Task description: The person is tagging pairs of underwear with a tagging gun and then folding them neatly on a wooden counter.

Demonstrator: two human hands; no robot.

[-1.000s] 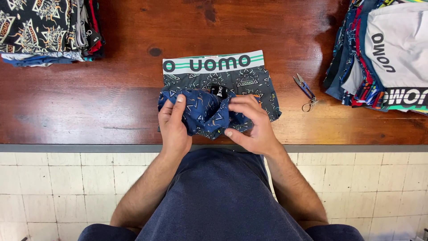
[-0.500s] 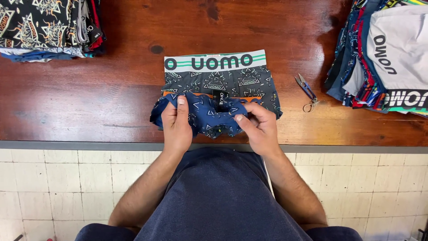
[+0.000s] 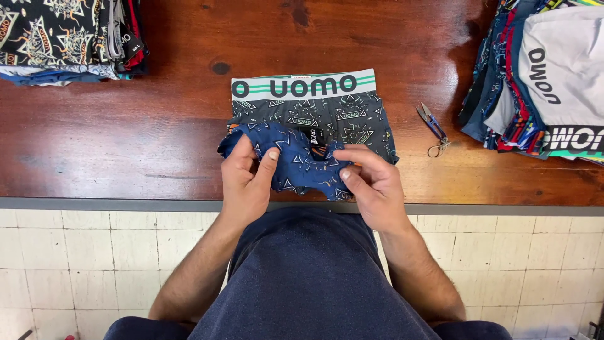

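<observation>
Blue boxer briefs [image 3: 296,160] between both hands' grip

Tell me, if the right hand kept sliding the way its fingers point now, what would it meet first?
The right hand points up and to the left, fingers already on the blue patterned fabric it holds with the left hand. Going on, it would probably meet the left hand's fingers first, though depth is hard to judge.

The scene is lit evenly and brightly from above. A soft sheen is seen on the reddish-brown wooden tabletop [image 3: 126,138]. Short, soft shadows are cast under the folded garments. Focus is sharp throughout; no motion blur is seen, and little edge distortion is noticed.
</observation>
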